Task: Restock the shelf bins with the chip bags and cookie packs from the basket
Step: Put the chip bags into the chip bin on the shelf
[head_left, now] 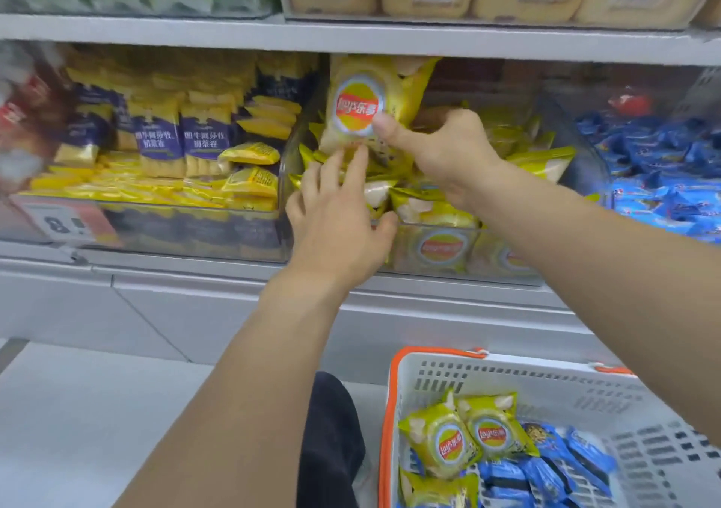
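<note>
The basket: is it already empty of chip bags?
No, yellow chip bags still lie in the basket beside blue packs.

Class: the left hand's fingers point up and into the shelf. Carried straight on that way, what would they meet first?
Probably the chip bag that the right hand holds upright; the left hand's fingertips look nearly at its lower edge, though depth is unclear.

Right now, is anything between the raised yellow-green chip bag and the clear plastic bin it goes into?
No barrier shows. The right hand pinches the yellow-green chip bag upright over the clear plastic bin, already heaped with like bags. The left hand reaches into that pile directly beneath.
</note>
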